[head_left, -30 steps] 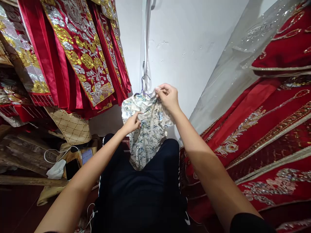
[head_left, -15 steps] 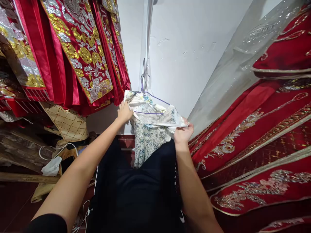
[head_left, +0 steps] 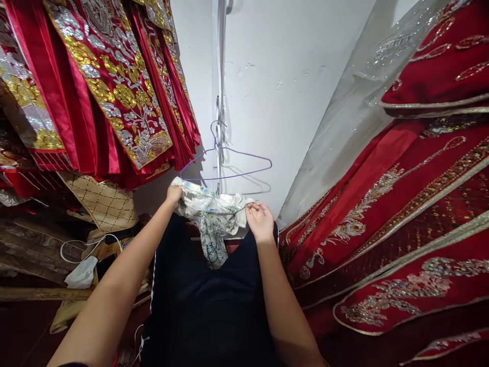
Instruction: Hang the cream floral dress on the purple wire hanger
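Patterned garment (head_left: 214, 214): off-white, blue-green print, creased and bunched, drawn out sideways at top, narrower part hanging between knees of dark trousers (head_left: 206, 306). Cloth spanned gap between both grips: left hand (head_left: 174, 193) curled tight over one end, right hand (head_left: 262, 221) pinching other end in fingertips. Purple wire hanger (head_left: 229, 177) hung just above, against white wall (head_left: 286, 61); red embroidered clothing (head_left: 124, 97) hung to either side.
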Action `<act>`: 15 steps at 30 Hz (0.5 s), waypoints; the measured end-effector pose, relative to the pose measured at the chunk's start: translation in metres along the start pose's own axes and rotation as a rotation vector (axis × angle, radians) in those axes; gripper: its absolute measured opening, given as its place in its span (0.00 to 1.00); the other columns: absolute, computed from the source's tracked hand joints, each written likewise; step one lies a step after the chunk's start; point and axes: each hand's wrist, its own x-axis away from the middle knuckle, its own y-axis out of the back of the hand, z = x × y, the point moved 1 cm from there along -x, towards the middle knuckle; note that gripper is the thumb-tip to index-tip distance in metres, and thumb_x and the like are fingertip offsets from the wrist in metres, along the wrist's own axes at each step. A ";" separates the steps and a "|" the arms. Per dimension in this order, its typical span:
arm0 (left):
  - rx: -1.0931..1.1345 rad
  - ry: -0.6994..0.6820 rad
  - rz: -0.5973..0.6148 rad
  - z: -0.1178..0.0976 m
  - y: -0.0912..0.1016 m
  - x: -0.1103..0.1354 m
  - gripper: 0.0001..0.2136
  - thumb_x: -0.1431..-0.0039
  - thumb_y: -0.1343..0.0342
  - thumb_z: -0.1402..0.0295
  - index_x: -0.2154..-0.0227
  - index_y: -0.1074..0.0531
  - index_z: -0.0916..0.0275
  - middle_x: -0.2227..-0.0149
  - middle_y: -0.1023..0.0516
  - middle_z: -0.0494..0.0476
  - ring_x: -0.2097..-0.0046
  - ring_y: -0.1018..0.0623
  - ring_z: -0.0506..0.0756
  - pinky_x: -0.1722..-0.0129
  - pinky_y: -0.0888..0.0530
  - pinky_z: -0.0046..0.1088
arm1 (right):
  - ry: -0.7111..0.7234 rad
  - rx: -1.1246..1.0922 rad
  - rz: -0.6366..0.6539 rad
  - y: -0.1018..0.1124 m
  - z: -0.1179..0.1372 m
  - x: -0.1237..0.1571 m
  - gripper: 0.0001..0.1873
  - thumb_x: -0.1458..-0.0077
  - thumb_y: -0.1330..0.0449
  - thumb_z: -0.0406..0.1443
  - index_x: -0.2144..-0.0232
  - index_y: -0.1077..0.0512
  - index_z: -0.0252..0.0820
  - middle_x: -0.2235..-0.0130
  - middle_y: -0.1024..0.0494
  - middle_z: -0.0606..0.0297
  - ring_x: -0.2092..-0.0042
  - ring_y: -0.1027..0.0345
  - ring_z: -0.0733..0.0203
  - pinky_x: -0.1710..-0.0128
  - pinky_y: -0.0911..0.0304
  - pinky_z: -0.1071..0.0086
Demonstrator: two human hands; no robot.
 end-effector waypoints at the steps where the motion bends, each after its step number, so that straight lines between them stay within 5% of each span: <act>1: 0.001 0.033 -0.006 0.006 -0.005 0.011 0.06 0.54 0.49 0.74 0.71 0.34 0.60 0.78 0.34 0.52 0.70 0.26 0.58 0.71 0.29 0.32 | -0.043 0.008 0.018 -0.002 -0.003 0.001 0.05 0.50 0.41 0.37 0.70 0.34 0.50 0.70 0.30 0.66 0.64 0.29 0.59 0.49 0.27 0.58; 4: 0.030 0.042 -0.002 0.012 -0.022 0.054 0.12 0.55 0.48 0.76 0.64 0.33 0.61 0.71 0.27 0.54 0.66 0.23 0.58 0.67 0.25 0.33 | -0.093 0.163 0.028 -0.005 -0.009 0.007 0.16 0.52 0.36 0.37 0.58 0.30 0.52 0.59 0.23 0.66 0.59 0.26 0.61 0.53 0.27 0.64; 6: 0.048 -0.085 0.028 0.001 -0.032 0.084 0.17 0.52 0.48 0.75 0.57 0.33 0.60 0.62 0.23 0.57 0.58 0.21 0.59 0.57 0.24 0.36 | -0.089 0.351 0.031 -0.008 -0.011 0.011 0.19 0.51 0.34 0.39 0.55 0.28 0.52 0.56 0.21 0.67 0.60 0.26 0.62 0.57 0.27 0.67; 8: 0.032 -0.276 0.077 -0.021 -0.038 0.112 0.17 0.47 0.49 0.73 0.52 0.34 0.59 0.54 0.24 0.60 0.51 0.23 0.61 0.49 0.26 0.42 | -0.191 0.526 0.156 -0.014 -0.017 0.018 0.15 0.48 0.35 0.44 0.58 0.25 0.46 0.57 0.20 0.62 0.61 0.26 0.61 0.60 0.28 0.69; 11: -0.015 -0.529 0.136 -0.063 -0.044 0.145 0.20 0.43 0.53 0.75 0.47 0.35 0.62 0.46 0.28 0.67 0.43 0.27 0.64 0.42 0.29 0.48 | -0.419 0.613 0.405 -0.031 -0.027 0.028 0.25 0.43 0.41 0.56 0.65 0.23 0.40 0.61 0.20 0.54 0.60 0.25 0.57 0.60 0.28 0.66; 15: -0.102 -0.760 0.272 -0.098 -0.050 0.187 0.31 0.45 0.54 0.78 0.36 0.43 0.63 0.34 0.39 0.72 0.32 0.38 0.67 0.34 0.37 0.53 | -0.347 0.478 0.367 -0.058 -0.025 0.026 0.24 0.42 0.43 0.58 0.66 0.26 0.44 0.65 0.20 0.60 0.59 0.25 0.55 0.59 0.29 0.65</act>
